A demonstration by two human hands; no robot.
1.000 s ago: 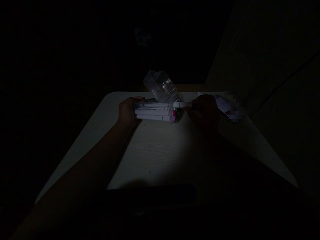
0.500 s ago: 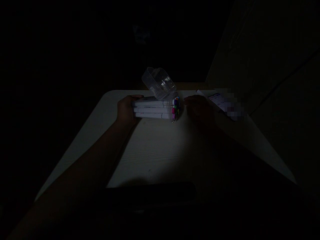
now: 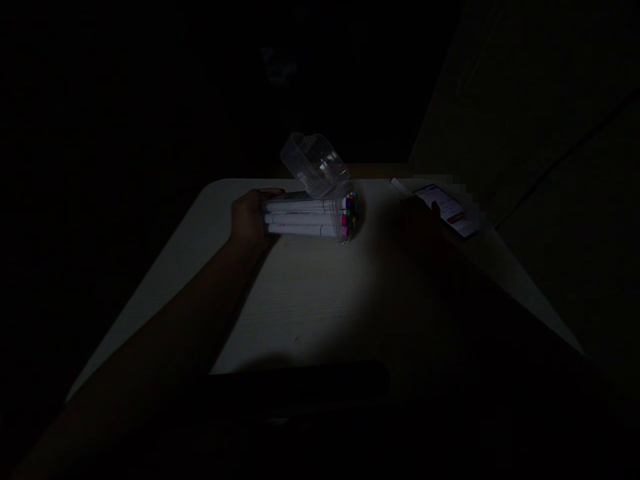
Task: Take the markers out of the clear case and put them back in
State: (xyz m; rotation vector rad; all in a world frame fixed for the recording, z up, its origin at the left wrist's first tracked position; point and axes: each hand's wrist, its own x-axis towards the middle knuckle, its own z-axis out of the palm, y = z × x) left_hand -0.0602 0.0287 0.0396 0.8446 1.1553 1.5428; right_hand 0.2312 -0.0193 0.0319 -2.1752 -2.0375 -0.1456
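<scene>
The scene is very dark. A clear plastic marker case [image 3: 305, 218] lies on its side on a pale table [image 3: 310, 300], with several white markers inside and their coloured caps facing right. Its hinged clear lid [image 3: 315, 163] stands open above it. My left hand [image 3: 249, 220] is wrapped round the case's left end. My right hand [image 3: 420, 217] is a dark shape to the right of the case, near a white marker [image 3: 400, 185] and a lit phone [image 3: 447, 210]; its fingers do not show clearly.
The phone lies near the table's far right edge, the loose white marker just left of it. A dark flat object [image 3: 300, 383] sits along the table's near edge. Beyond the table everything is black.
My right hand pushed a white marker into the case, let go, then drew back right toward the phone. The left hand has stayed on the case.
</scene>
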